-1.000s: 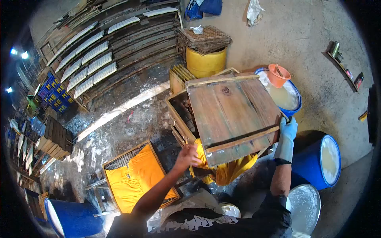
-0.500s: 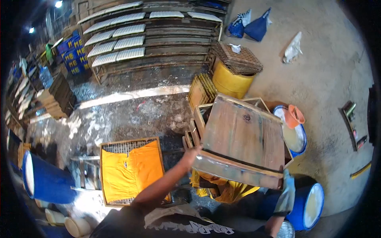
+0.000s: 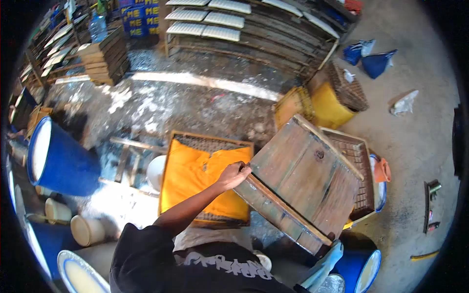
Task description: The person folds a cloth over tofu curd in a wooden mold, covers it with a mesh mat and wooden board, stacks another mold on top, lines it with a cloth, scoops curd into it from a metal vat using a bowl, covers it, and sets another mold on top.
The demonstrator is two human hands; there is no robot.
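Observation:
Both my hands hold a wooden board [image 3: 303,176] with two battens across it. My bare left hand [image 3: 234,176] grips its left corner, and my right hand [image 3: 332,259], in a pale blue glove, holds the near right corner. Beneath the board's left corner lies a framed tray with orange cloth [image 3: 188,171] spread over its mesh. To the board's right, a wooden crate [image 3: 359,156] with a grid inside shows partly, the rest hidden under the board.
Blue barrels [image 3: 63,158] stand at the left, with pale buckets [image 3: 87,230] nearby. A yellow drum [image 3: 330,105] is beyond the board. Shelves with white trays [image 3: 222,19] line the back. An orange bucket [image 3: 382,171] sits at the right.
The board has come off the crate toward the left and turned, its left corner now over the orange-cloth tray. The view has swung left. Both hands still grip the board.

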